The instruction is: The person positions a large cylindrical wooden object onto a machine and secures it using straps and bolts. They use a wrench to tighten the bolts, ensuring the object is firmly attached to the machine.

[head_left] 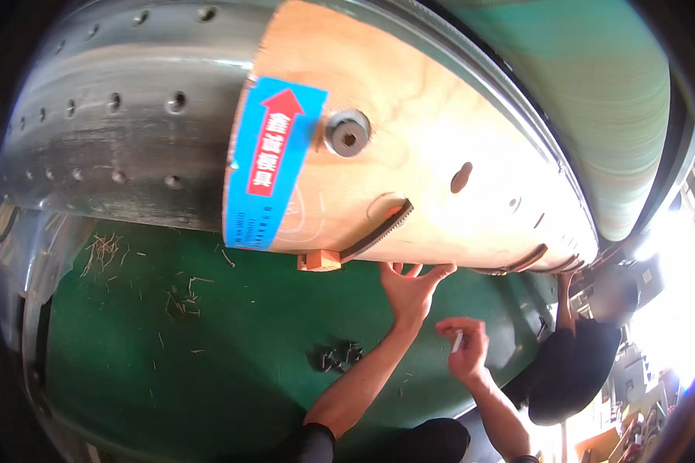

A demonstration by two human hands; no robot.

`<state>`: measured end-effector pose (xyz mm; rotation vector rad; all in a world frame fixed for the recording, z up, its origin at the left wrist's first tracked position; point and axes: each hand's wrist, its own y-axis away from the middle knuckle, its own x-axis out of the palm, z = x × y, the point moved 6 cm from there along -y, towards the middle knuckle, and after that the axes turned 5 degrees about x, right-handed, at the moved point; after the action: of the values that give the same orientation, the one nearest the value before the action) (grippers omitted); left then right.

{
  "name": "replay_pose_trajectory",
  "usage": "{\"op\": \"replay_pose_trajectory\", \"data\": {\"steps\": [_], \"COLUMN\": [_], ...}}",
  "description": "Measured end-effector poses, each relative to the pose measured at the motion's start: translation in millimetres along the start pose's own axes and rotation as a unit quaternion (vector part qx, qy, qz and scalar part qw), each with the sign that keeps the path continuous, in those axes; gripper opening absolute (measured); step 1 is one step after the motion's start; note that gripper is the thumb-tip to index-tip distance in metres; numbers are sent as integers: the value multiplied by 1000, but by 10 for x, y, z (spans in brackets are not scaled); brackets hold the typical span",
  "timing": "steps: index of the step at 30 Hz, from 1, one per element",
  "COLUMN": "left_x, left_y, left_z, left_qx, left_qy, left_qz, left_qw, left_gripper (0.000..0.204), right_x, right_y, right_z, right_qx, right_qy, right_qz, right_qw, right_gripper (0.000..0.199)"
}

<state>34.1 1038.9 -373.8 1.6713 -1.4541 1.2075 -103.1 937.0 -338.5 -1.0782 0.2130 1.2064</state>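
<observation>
A curved plywood board [432, 131] with a blue label bearing a red arrow is fixed on a big metal drum [131, 116]. Black toothed strips [378, 235] run along its lower edge. My left hand [411, 287] reaches up with spread fingers and presses against the underside of the board's lower edge. My right hand [465, 347] hovers lower right, fingers pinched on a small white stick-like piece [457, 340]. A little pile of dark screws [337, 356] lies on the green surface [232, 332] near my left forearm.
The drum shows rows of holes. A round metal washer and bolt [347, 133] sits in the board. Wood slivers [104, 251] litter the green surface at left. Another person in dark clothes [575, 363] works at the right, one hand raised to the board.
</observation>
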Motion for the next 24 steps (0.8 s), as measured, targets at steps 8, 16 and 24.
{"op": "replay_pose_trajectory", "data": {"steps": [8,16,24], "left_x": [-41,32,-23], "left_y": [16,38,28], "left_z": [49,-43,-116], "left_qx": [23,8,6], "left_qy": [-26,39,37], "left_qz": [0,-2,-11], "left_qw": [999,999,999], "left_gripper": [94,97,99], "right_x": [-135,152,240], "right_y": [-977,-1337,-1319], "right_z": [2073,2790,2816], "right_qx": [-282,-458,-504], "right_qy": [-228,-86,-42], "right_qz": [-114,-44,-45], "right_qw": [925,884,861], "right_gripper": [20,18,20]}}
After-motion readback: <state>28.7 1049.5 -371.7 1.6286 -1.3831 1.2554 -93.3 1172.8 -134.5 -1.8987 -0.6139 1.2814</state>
